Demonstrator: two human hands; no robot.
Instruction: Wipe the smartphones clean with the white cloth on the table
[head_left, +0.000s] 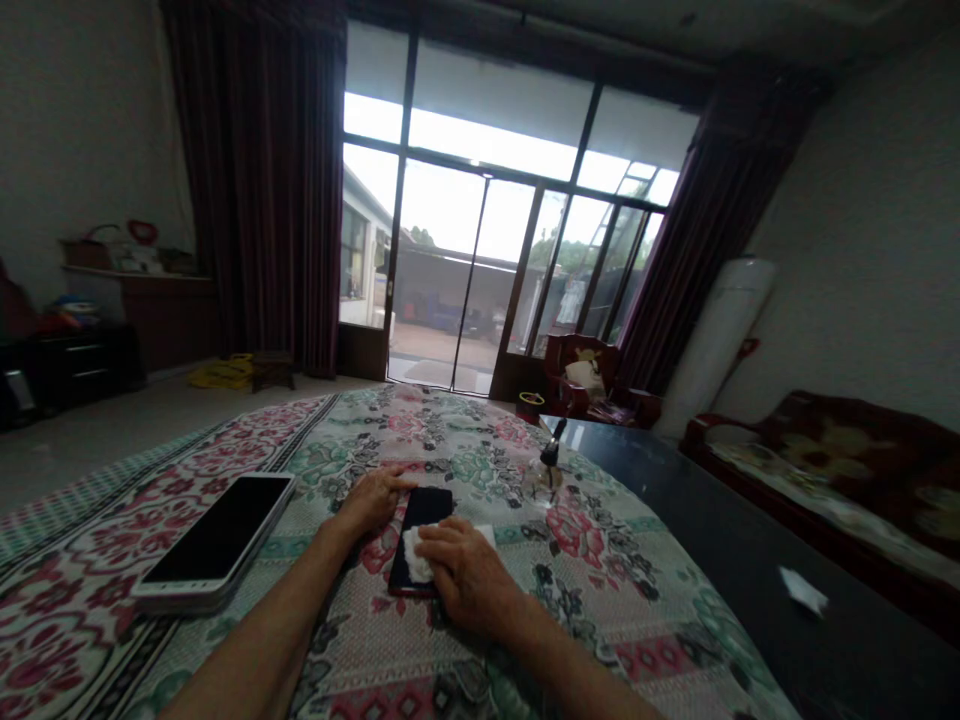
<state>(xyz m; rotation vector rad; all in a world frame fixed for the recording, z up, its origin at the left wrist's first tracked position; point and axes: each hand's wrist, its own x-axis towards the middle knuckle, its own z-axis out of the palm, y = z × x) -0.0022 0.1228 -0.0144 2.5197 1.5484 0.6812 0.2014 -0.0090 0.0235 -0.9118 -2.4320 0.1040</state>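
A dark phone [431, 505] with a reddish edge lies on the flowered tablecloth [420, 660] in front of me. My right hand [469, 575] presses a crumpled white tissue [416, 553] against the phone's lower half, its fingers bent over the tissue. At the phone's upper left edge, my left hand [375, 497] rests with its fingers stretched out, holding nothing. To the left lies a larger white-framed phone [221, 535] on top of a pale object, screen up and dark. A small clear bottle [544, 480] with a black top stands to the right of the dark phone.
A dark glossy table [697, 510] adjoins on the right, with a white scrap of paper [804, 590] on it. Beyond are a red wooden chair [559, 365], a red sofa [795, 425] and glass doors [442, 280]. A low stool [271, 370] stands at the back left.
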